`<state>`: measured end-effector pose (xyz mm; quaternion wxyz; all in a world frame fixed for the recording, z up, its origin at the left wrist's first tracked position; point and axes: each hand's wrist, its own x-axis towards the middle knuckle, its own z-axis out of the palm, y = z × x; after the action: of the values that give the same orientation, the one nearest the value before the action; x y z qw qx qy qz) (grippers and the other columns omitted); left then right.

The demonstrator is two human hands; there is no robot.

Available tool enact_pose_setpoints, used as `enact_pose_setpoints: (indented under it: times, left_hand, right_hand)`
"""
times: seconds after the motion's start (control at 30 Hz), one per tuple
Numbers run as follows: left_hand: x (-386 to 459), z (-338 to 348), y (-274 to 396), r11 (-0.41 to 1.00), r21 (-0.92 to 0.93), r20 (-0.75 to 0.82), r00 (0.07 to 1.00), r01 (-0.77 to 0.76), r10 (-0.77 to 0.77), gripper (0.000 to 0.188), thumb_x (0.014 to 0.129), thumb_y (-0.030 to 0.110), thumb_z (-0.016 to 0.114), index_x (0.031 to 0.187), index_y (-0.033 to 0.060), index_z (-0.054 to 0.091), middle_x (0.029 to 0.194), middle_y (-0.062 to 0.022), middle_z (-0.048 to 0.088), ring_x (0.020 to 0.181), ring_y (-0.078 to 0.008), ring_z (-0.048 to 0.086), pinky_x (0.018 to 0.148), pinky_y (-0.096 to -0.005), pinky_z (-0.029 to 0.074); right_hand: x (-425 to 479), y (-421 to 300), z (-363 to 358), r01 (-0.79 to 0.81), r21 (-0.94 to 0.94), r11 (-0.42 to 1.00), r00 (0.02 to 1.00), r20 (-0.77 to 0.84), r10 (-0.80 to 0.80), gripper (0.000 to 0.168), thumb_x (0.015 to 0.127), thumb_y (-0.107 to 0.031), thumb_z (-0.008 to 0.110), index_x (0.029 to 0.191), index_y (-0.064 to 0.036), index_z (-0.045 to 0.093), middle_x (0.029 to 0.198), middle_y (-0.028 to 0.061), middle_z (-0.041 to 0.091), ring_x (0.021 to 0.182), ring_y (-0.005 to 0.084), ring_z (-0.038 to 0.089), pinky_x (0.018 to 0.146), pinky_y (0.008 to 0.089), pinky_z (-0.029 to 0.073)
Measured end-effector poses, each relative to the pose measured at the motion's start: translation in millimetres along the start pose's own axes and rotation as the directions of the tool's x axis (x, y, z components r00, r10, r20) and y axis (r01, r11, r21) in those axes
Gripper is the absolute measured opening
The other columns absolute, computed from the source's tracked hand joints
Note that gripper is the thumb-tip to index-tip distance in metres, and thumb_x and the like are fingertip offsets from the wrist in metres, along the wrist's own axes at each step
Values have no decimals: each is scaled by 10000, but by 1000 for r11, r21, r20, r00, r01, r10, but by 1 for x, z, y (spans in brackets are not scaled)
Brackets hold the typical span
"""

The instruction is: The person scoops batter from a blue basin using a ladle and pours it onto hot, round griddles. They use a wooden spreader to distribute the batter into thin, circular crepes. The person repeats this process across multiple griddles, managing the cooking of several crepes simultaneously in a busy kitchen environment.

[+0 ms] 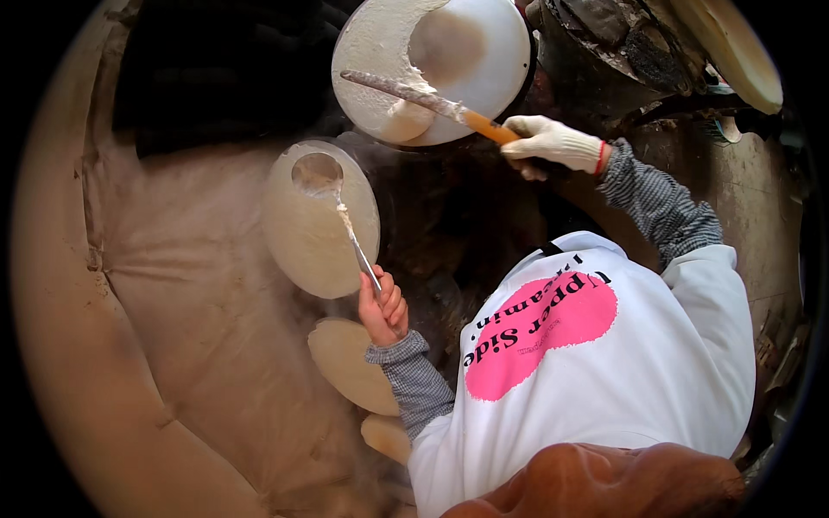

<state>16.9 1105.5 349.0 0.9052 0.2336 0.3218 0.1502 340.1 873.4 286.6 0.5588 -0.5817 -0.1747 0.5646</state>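
Note:
My left hand [385, 307], bare, holds the handle of a metal ladle [317, 173] streaked with batter. The ladle's bowl is over a pale flat round [311, 252] that looks like a thin flatbread. My right hand [550, 144], in a white knitted glove, grips the orange end of a long, flat batter spreader [414, 97]. The spreader's pale-coated blade lies across a round griddle [499, 65]. Thick white batter [372, 45] covers the griddle's left side in a crescent, with a lump under the blade. The griddle's right part shows a bare surface with a brownish patch.
More flatbread-like rounds [353, 366] lie below the ladle, partly behind my left sleeve. A brown cloth or sheet [201, 278] spreads across the left. A dark, sooty container [602, 45] stands at the upper right, beside a pale curved piece [732, 48]. Steam or smoke hangs near the rounds.

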Motion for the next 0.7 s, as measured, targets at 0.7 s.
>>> enact_pose_setpoints:
  times: [0.7]
  left_hand:
    - [-68,-96,-3,996,62,19,997,-70,69,343,1082,320,319,1037,23,485,631,0,341,386,-48,277,296,-185,305]
  right_hand:
    - [87,86,161,282,162,946,892,-407,-197,379,984,-274,532,1323,-103,529,714,-48,485,535,57,428,460,224,347]
